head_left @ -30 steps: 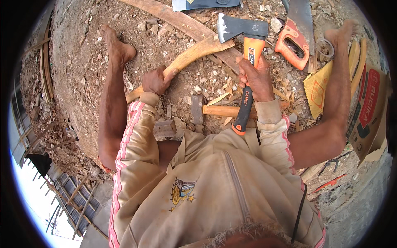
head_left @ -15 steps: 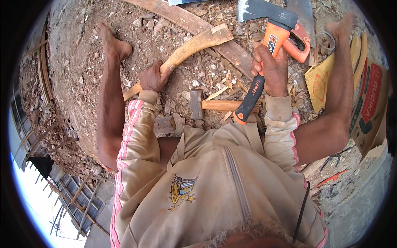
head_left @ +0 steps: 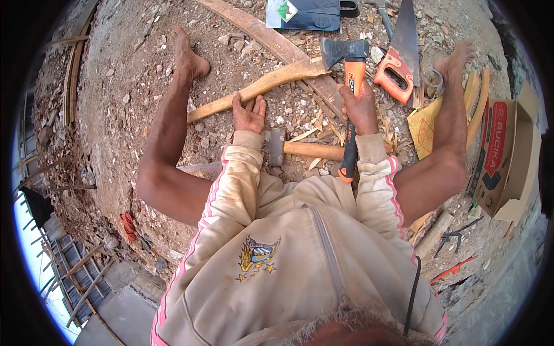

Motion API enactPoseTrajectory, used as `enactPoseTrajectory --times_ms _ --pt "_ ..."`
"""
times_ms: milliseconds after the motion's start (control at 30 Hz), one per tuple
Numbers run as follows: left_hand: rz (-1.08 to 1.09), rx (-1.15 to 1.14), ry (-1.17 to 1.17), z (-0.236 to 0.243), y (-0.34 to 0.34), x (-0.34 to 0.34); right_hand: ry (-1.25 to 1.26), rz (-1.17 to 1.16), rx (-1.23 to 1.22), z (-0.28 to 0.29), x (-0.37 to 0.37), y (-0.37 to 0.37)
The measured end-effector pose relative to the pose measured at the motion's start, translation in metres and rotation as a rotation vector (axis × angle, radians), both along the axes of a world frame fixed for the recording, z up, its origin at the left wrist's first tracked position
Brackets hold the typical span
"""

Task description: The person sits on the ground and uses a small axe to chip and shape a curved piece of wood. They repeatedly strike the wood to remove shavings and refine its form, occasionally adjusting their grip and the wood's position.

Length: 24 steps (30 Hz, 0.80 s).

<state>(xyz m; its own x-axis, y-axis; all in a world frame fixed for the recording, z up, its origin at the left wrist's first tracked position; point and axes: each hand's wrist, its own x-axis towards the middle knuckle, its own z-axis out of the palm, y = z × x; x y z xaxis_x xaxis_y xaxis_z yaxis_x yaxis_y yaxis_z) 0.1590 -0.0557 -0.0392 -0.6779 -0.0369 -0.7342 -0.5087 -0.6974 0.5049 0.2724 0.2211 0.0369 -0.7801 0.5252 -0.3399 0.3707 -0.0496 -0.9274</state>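
My right hand (head_left: 360,109) is wrapped around the orange and black handle of a hatchet (head_left: 354,72), its dark head pointing away from me. Palm up with fingers spread, my left hand (head_left: 249,117) lies at the near side of a curved wooden handle (head_left: 262,85), fingertips close to or touching it. That pale, stripped piece rests on the ground, its far right end beside the hatchet head. Between my knees sits a hammer (head_left: 277,147) with a wooden handle, passing toward the hatchet's grip.
A long plank (head_left: 271,36) crosses beneath the curved wood. Right of the hatchet lie an orange-handled saw (head_left: 395,75), a clear round container (head_left: 431,78), a yellow sack (head_left: 423,130) and an open cardboard box (head_left: 501,155). A dark blue flat item (head_left: 306,16) lies far ahead. Shavings and rubble litter the ground.
My left hand has let go of the curved wood and turned palm up. The hatchet in my right hand has moved lower, toward the ground. The whole view has shifted.
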Motion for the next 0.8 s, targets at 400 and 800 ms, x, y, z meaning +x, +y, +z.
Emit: enactPoseTrajectory --times_ms 400,800 --pt "-0.579 0.454 0.353 0.069 0.162 0.043 0.278 -0.506 0.180 0.112 0.084 0.077" --pt "-0.649 0.536 0.566 0.167 0.286 0.059 0.434 -0.685 0.424 0.185 0.098 0.161"
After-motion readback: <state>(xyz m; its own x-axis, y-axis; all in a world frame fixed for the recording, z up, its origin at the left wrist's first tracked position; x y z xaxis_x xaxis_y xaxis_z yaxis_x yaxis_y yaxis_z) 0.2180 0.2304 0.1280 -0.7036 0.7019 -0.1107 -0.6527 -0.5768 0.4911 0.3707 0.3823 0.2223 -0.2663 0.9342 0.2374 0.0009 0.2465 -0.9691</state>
